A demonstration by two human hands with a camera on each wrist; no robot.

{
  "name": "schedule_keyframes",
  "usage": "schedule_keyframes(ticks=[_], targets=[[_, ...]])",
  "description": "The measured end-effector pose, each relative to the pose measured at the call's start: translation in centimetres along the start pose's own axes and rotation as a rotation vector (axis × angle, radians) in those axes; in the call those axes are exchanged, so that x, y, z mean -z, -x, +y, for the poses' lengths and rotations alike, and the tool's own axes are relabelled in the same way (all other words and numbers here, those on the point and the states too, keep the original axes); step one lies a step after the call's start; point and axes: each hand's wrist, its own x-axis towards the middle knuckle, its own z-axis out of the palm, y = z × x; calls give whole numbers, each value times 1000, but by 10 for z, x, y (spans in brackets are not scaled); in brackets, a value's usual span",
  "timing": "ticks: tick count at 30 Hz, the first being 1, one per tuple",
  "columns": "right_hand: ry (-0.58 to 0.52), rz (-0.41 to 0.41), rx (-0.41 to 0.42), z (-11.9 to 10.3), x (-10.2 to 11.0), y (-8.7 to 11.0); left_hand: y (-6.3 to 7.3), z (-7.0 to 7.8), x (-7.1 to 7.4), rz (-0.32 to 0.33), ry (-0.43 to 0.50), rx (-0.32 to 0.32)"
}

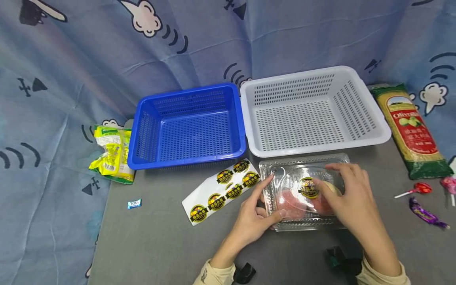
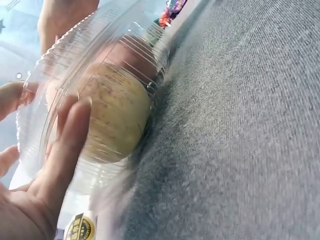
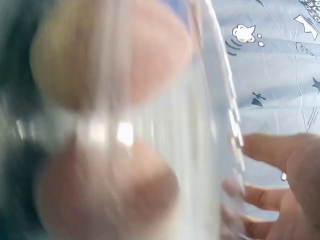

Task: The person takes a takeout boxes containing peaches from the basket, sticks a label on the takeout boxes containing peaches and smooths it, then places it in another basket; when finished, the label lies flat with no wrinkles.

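A clear plastic fruit box (image 1: 285, 226) with a domed lid lies on the table, reddish fruits and a pale yellowish one (image 2: 117, 112) inside. On its lid sits a round black-and-gold sticker (image 1: 308, 188). My left hand (image 1: 252, 215) holds the box's left end, thumb at the near corner and index finger along the lid. My right hand (image 1: 350, 194) reaches over the right part, its thumb on the sticker's edge and its fingers extended towards the lid's far rim. Left of the box lies a white sheet of matching stickers (image 1: 217, 194).
Behind stand a blue basket (image 1: 194, 161) and a white basket (image 1: 303, 151). A yellow-green packet (image 1: 112, 154) and a small blue-white candy (image 1: 134, 204) are at left. To the right lie an Olivoilà pasta bag (image 1: 413, 132), lollipops (image 1: 422, 187) and a purple-wrapped candy (image 1: 427, 213).
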Motion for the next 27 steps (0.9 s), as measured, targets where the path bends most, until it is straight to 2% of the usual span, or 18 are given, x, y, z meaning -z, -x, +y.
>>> schedule_keyframes(ticks=[3,11,16,21,25,27], targets=[[34,-31,20,6,16,-9,2,0,2,-26,53,-6],[197,-149,-36,28,65,-40,9,11,14,-97,109,-33],[184,-276,-17,44,88,-65,12,21,23,-144,92,-44],[73,-376,30,68,90,-94,15,32,34,-167,40,-52],[19,-391,56,92,82,-110,14,40,42,-205,63,-50],[-1,-393,46,101,79,-113,12,45,45,-231,82,-72]])
